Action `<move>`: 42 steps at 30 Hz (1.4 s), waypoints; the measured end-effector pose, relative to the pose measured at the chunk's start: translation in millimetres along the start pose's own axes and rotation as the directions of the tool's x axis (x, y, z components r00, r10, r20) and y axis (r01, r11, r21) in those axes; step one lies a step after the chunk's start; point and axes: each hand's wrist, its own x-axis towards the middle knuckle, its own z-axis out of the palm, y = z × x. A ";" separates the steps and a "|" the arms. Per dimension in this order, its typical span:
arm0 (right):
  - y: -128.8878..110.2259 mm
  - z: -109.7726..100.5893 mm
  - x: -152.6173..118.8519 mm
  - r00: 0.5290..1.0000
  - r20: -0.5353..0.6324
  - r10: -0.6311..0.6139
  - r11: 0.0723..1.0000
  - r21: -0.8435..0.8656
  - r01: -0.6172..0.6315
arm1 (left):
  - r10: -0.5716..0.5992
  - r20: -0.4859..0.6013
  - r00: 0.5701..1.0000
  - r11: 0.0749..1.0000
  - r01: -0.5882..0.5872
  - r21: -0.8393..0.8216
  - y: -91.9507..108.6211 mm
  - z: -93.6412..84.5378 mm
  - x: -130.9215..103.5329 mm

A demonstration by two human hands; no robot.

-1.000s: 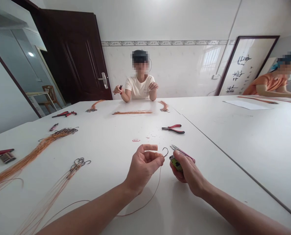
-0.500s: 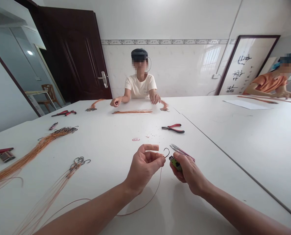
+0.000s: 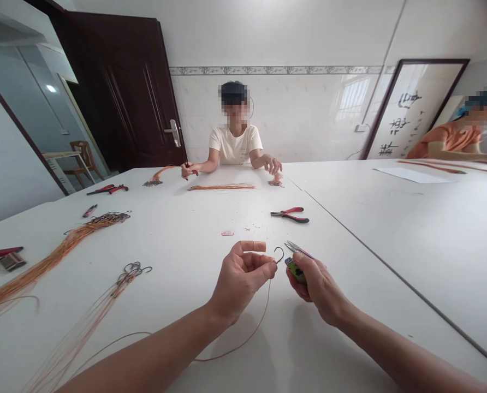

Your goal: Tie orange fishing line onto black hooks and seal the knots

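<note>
Between thumb and fingers, my left hand (image 3: 243,281) pinches a dark fish hook (image 3: 280,254), its bend pointing up. From it an orange line (image 3: 263,316) loops down over the table. My right hand (image 3: 319,284) is wrapped round a green lighter (image 3: 296,271), whose metal top faces the hook a short way off; no flame shows. Thread snips (image 3: 296,248) lie just behind the right hand, partly hidden by it. A small bunch of hooks (image 3: 131,275) on orange lines rests to the left of my left arm.
Red-and-black pliers (image 3: 290,214) lie beyond my hands. A big bundle of hooked lines (image 3: 75,237) stretches along the left, near a small box (image 3: 11,262). Across the white table (image 3: 178,305) sits a co-worker (image 3: 235,144); another person (image 3: 448,139) sits at the far right.
My right hand has shifted the lighter slightly right, away from the hook; my left hand stays put. The co-worker opposite now holds a red-handled tool and has moved the other hand towards the hook bunch.
</note>
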 end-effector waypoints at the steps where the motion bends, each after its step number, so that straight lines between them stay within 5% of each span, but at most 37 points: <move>1: -0.5 -0.8 0.2 1.000 0.002 -0.002 1.000 -0.008 0.002 | -0.001 0.000 1.000 1.000 0.001 0.001 0.0 0.0 0.0; 16: 1.2 -2.3 3.6 0.993 0.044 -0.110 0.970 -0.214 0.117 | -0.003 -0.024 1.000 0.999 0.002 -0.037 1.0 0.5 0.1; 22: 13.6 -5.3 14.7 0.944 0.109 -0.312 0.673 -0.676 0.300 | -0.015 -0.038 0.999 0.998 0.012 -0.056 -1.4 -1.0 1.7; 27: 17.3 -6.6 15.1 0.929 0.159 -0.336 0.534 -0.780 0.326 | -0.018 -0.035 0.999 0.998 0.015 -0.064 -2.2 -0.1 1.2; 31: 12.7 -9.6 12.2 0.919 0.163 -0.359 0.586 -0.727 0.358 | -0.014 -0.034 0.999 0.998 0.011 -0.066 -3.4 0.3 0.4; 37: 1.7 -6.5 3.6 0.937 0.072 -0.342 0.852 -0.397 0.341 | -0.011 -0.022 1.000 0.994 0.008 -0.109 -4.5 0.9 0.0; 42: 4.0 -1.3 0.6 0.931 0.079 -0.356 0.901 -0.233 0.365 | -0.009 -0.004 1.000 0.988 0.009 -0.155 -8.9 1.7 -1.6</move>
